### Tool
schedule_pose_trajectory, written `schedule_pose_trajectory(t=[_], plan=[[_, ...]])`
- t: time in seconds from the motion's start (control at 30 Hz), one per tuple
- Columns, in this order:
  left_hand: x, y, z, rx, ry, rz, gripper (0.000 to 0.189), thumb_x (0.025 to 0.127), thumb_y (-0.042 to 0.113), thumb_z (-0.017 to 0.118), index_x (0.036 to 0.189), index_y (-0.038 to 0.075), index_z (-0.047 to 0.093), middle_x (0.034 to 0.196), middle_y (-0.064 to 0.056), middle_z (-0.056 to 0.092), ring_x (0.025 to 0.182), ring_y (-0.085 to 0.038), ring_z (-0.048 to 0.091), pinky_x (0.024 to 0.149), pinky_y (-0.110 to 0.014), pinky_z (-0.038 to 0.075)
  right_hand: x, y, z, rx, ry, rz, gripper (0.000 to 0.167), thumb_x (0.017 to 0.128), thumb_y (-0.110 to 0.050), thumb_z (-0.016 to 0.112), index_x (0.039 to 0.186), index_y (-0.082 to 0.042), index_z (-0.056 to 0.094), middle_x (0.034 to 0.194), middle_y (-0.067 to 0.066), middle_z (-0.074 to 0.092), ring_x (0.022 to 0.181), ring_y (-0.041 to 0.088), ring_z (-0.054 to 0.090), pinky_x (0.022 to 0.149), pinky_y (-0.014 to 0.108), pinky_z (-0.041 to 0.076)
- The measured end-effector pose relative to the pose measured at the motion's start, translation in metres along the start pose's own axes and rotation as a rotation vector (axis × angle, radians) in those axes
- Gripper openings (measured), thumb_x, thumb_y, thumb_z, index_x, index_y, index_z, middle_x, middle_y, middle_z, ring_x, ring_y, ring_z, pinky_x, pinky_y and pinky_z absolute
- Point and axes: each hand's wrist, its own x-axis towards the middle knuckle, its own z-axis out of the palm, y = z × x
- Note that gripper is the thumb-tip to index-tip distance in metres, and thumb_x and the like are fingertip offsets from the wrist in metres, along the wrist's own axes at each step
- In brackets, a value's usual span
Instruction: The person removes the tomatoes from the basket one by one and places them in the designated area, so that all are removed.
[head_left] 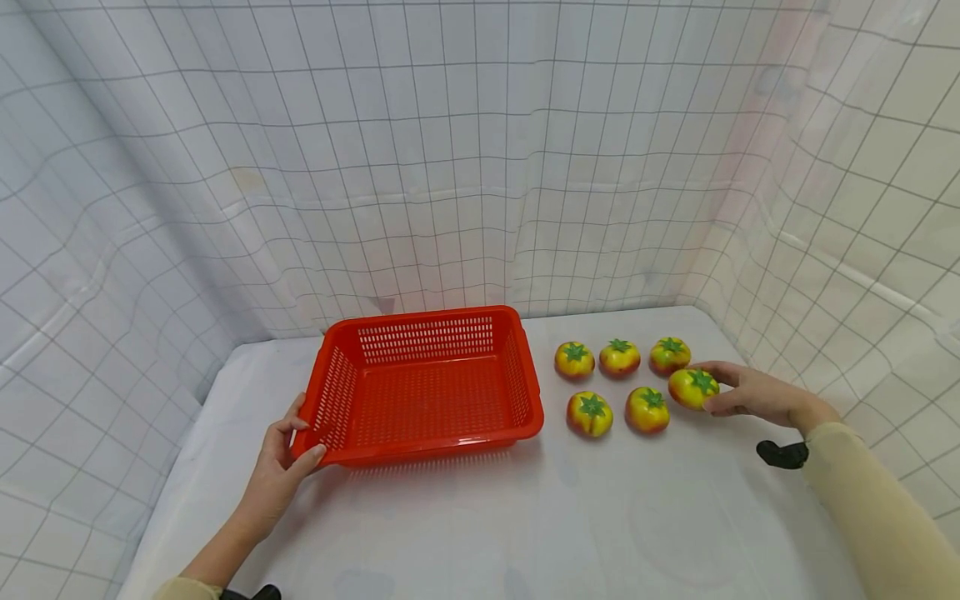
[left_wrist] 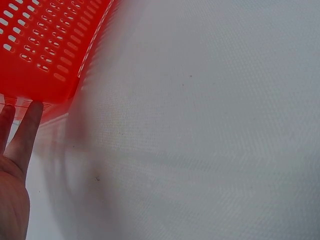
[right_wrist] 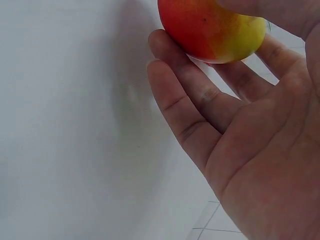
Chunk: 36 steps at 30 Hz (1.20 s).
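My left hand [head_left: 273, 471] grips the near left corner of a red plastic basket [head_left: 426, 450], thumb over the rim and fingers along the outer side. In the left wrist view, fingers [left_wrist: 26, 132] reach the basket's slotted wall [left_wrist: 55, 50]. At the right, my right hand [head_left: 757, 396] holds a yellow and red tomato [head_left: 692, 389] with a green star-shaped top between thumb and fingers. The right wrist view shows this tomato [right_wrist: 215, 32] against the fingertips, partly covered by the thumb. Nothing lies inside the basket.
Several similar tomatoes stand in two rows right of the basket, among them a back one [head_left: 669, 356] and a front one [head_left: 589, 415]. A white cloth covers the table [head_left: 480, 533]. White gridded curtains [head_left: 450, 167] hang behind and at both sides.
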Motion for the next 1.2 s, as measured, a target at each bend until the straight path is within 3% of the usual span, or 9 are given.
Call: schedule_pose_trajectory(t=[1.2], plan=[[-0.003, 0.007, 0.002, 0.006, 0.001, 0.008, 0.043, 0.103, 0.006, 0.059, 0.134, 0.01, 0.03, 0.173, 0.0, 0.004, 0.151, -0.031, 0.023, 0.087, -0.021, 0.055, 0.004, 0.016, 0.004, 0.018, -0.008, 0.038, 0.077, 0.094, -0.023, 0.073, 0.156, -0.004, 0.031, 0.16, 0.027, 0.02, 0.122, 0.033, 0.046, 0.094, 0.034, 0.053]])
